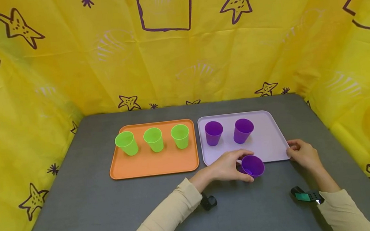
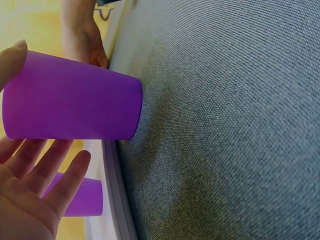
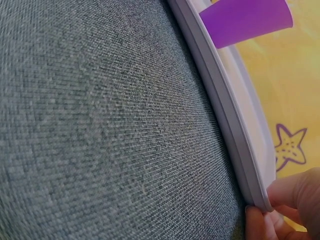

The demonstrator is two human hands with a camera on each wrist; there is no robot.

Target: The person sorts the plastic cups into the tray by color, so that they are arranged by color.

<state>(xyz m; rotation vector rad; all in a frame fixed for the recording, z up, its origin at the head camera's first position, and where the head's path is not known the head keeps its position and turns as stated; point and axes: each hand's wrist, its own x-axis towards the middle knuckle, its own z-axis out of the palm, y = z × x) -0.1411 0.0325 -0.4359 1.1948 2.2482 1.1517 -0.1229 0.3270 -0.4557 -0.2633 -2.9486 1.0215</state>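
Observation:
A purple cup (image 1: 253, 166) is in my left hand (image 1: 226, 166), mouth up, in front of the lilac tray's near edge. In the left wrist view, thumb and fingers lie on opposite sides of this cup (image 2: 75, 100); whether its base touches the table I cannot tell. My right hand (image 1: 305, 154) pinches the near right corner of the lilac tray (image 1: 269, 137), thumb above and fingers below the rim in the right wrist view. Two more purple cups, one at the left (image 1: 213, 134) and one near the middle (image 1: 243, 131), stand upright along the tray's back.
Left of the lilac tray lies an orange tray (image 1: 156, 165). Three green cups, left (image 1: 127, 144), middle (image 1: 154, 140) and right (image 1: 180, 137), stand on it in a row. Yellow patterned cloth (image 1: 180, 64) hangs behind and beside the grey table (image 1: 114, 217).

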